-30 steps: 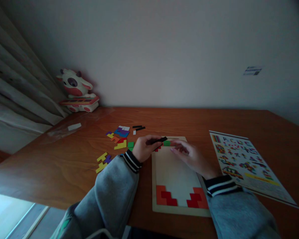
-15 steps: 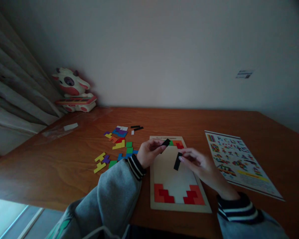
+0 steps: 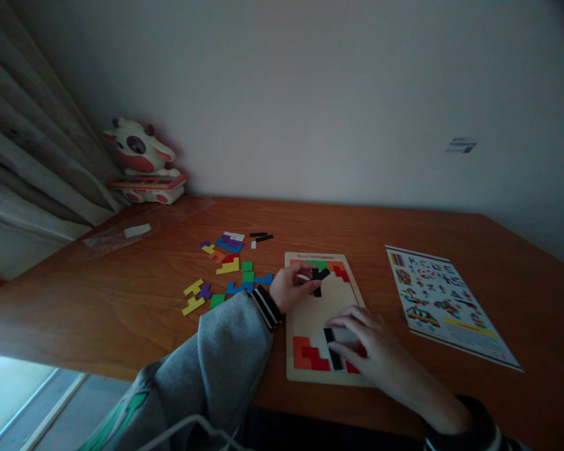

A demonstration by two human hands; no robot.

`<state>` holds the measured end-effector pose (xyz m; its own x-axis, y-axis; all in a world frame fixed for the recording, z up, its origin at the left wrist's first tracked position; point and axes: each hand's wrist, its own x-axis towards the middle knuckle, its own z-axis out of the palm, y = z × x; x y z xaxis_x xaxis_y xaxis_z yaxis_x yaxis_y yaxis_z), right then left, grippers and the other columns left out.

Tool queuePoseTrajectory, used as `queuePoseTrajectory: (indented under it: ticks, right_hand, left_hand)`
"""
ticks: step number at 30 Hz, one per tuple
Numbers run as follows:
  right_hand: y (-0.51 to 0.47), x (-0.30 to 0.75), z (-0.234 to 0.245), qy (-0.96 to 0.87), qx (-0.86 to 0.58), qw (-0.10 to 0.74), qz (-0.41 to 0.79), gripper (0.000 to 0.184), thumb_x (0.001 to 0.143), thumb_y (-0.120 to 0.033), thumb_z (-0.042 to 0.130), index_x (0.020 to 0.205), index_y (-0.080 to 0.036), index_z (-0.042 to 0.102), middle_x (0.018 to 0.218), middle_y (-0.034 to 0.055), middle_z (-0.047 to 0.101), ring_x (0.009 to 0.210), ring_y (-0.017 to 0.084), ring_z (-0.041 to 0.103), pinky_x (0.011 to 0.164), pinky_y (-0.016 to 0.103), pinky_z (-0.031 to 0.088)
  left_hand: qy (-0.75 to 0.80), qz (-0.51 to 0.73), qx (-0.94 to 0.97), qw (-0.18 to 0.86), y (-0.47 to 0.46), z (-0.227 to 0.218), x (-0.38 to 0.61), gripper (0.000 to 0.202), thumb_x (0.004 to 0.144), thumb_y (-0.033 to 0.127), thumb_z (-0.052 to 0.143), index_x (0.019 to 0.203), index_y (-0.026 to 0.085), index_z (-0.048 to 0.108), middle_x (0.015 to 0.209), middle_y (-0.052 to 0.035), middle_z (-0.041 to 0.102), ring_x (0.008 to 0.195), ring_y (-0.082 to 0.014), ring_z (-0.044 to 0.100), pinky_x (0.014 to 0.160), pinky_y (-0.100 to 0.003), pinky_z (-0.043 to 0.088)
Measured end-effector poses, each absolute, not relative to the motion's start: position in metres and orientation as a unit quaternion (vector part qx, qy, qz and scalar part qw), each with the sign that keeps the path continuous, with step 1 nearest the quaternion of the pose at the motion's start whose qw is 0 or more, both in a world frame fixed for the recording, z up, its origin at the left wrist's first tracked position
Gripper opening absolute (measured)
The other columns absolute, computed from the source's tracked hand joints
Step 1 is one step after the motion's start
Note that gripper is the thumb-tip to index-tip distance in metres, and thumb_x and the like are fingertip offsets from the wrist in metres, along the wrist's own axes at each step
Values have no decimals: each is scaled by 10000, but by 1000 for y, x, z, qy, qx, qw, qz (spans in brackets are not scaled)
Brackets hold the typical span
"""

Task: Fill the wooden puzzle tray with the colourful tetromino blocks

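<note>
A wooden puzzle board [image 3: 310, 376] lies in front of me, with orange and red pieces [image 3: 317, 358] in its near corners and a green piece [image 3: 317, 265] at its far edge. My left hand [image 3: 291, 288], over the board's far left part, pinches a tilted black strip [image 3: 325, 274]. Another black strip [image 3: 318, 290] stands upright in view just below it; whether the hand grips that one too, I cannot tell. At the near side my right hand [image 3: 364, 341] has thumb and fingers on a long black strip [image 3: 329, 338] lying between the red pieces, partly hiding the right-hand ones.
Loose coloured pieces [image 3: 247, 275] are spread left of the board, with black strips [image 3: 262, 238] and a small white square [image 3: 254, 245] behind. A printed pattern sheet [image 3: 446, 300] lies on the right. A toy cow [image 3: 143, 156] sits at the back left, beside a curtain [image 3: 32, 144].
My right hand has brought its black strip down from mid-board to the near edge, between the red pieces. My left hand stays near the far end, where two black strips now show.
</note>
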<state>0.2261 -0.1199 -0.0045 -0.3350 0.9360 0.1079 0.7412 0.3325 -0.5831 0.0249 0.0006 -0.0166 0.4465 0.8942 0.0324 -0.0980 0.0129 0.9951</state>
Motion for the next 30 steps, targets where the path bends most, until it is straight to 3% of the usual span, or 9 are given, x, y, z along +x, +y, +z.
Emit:
queuePoseTrajectory:
  ticks: [6, 14, 19, 23, 27, 30]
  right_hand:
    - [-128, 220, -3, -802, -549, 182, 150, 268, 877, -339, 677, 1142, -322, 643, 1139, 67, 632, 1069, 284, 614, 922, 490, 467]
    - [-133, 212, 2, -798, -554, 199, 129, 189, 873, -307, 683, 1050, -271, 629, 1130, 69, 625, 1085, 279, 602, 942, 489, 452]
    - [-125, 215, -3, -739, -584, 295, 160, 236, 939, -423, 574, 1107, -260, 604, 1121, 77, 676, 1065, 269, 638, 932, 469, 480]
    - [-112, 214, 1, -653, -617, 386, 207, 343, 923, -492, 565, 1137, -226, 590, 1062, 90, 713, 916, 230, 685, 824, 400, 539]
    - [-104, 212, 10, -637, -617, 403, 225, 287, 908, -472, 570, 1036, -226, 645, 973, 76, 742, 807, 212, 696, 717, 356, 544]
    - [-107, 213, 12, -645, -603, 402, 242, 266, 901, -421, 573, 1066, -222, 639, 914, 63, 746, 795, 206, 703, 733, 349, 552]
  left_hand:
    - [339, 403, 581, 621, 0, -19, 27, 409, 735, 316, 834, 1059, 143, 654, 885, -4, 605, 666, -85, 647, 627, -211, 560]
    - [321, 393, 612, 607, 1, -20, 27, 485, 718, 485, 823, 996, 126, 654, 900, -49, 692, 719, -116, 652, 665, -230, 512]
    - [309, 385, 624, 606, -1, -18, 27, 494, 713, 543, 810, 941, 125, 677, 871, -55, 723, 775, -148, 667, 747, -270, 516]
    - [284, 363, 631, 624, -6, -12, 26, 518, 719, 581, 795, 921, 111, 712, 864, -68, 742, 759, -150, 675, 754, -272, 521]
    - [270, 345, 659, 611, -10, -5, 25, 501, 758, 587, 763, 900, 107, 753, 820, -65, 752, 734, -153, 677, 756, -271, 535]
    - [253, 328, 688, 596, -11, -5, 24, 447, 809, 556, 730, 916, 124, 776, 877, -69, 767, 781, -168, 687, 795, -280, 539]
